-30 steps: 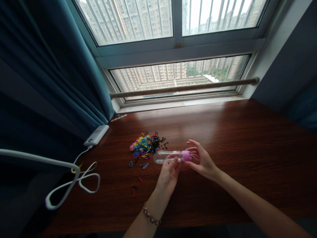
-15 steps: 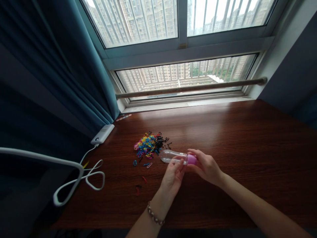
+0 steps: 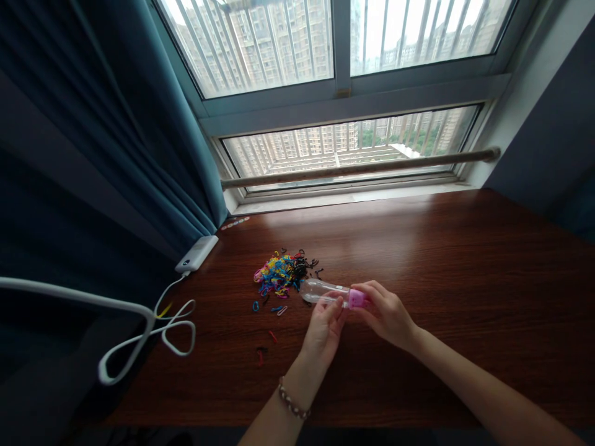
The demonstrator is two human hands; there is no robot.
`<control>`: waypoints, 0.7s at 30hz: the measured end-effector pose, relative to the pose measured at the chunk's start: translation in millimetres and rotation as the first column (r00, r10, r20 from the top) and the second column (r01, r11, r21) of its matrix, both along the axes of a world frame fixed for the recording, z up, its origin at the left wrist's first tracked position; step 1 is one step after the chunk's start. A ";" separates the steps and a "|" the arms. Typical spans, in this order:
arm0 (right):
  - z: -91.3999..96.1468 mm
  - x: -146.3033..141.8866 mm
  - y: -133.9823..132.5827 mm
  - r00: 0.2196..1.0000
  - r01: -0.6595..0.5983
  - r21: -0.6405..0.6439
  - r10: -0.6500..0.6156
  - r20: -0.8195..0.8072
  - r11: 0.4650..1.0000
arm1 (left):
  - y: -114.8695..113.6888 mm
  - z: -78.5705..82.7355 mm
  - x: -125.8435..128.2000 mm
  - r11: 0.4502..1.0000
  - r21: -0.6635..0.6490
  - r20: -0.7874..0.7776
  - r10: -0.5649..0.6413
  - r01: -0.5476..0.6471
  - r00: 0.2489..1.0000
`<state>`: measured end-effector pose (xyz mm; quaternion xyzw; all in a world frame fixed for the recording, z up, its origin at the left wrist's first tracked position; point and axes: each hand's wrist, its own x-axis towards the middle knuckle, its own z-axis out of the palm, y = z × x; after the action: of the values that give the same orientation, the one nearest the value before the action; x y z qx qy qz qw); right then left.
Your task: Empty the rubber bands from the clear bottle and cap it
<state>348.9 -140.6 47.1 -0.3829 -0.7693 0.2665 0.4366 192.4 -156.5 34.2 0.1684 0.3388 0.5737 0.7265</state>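
Observation:
A small clear plastic bottle (image 3: pixel 320 291) with a pink cap (image 3: pixel 356 299) lies on its side just above the wooden table (image 3: pixel 465 272). My left hand (image 3: pixel 324 331) grips its neck with the fingertips, close to the cap. My right hand (image 3: pixel 387 313) is closed around the pink cap. A heap of small colourful rubber bands (image 3: pixel 279 274) lies just left of the bottle's base, and a few loose bands (image 3: pixel 264 353) are scattered nearer to me.
A white power bank (image 3: pixel 197 253) sits at the table's left edge, and its white cable (image 3: pixel 153 337) loops off the edge. A teal curtain (image 3: pixel 139 124) hangs on the left. Behind the table is a barred window (image 3: pixel 344 93) with a wooden rail.
My right hand went from open beside the cap to closed around it. The bottle stays in my left hand, with little shift.

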 end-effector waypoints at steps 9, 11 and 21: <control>-9.3 3.2 6.1 0.992 -0.023 -0.184 -0.001 -0.128 0.983 | -6.9 -2.4 5.3 0.998 0.008 0.023 -0.066 0.066 0.998; -5.1 4.4 5.5 0.996 -0.088 0.080 0.089 -0.006 0.993 | -6.0 -3.2 4.9 0.997 -0.001 0.028 -0.078 0.078 0.997; -8.5 9.2 5.0 0.974 0.222 0.264 -0.201 -0.102 0.939 | -10.0 5.1 9.6 0.970 0.210 -0.671 0.050 0.125 0.740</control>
<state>358.1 -135.6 38.6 -0.3893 -0.7364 0.1233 0.5393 202.0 -166.5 39.4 0.4573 0.5018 0.4964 0.5410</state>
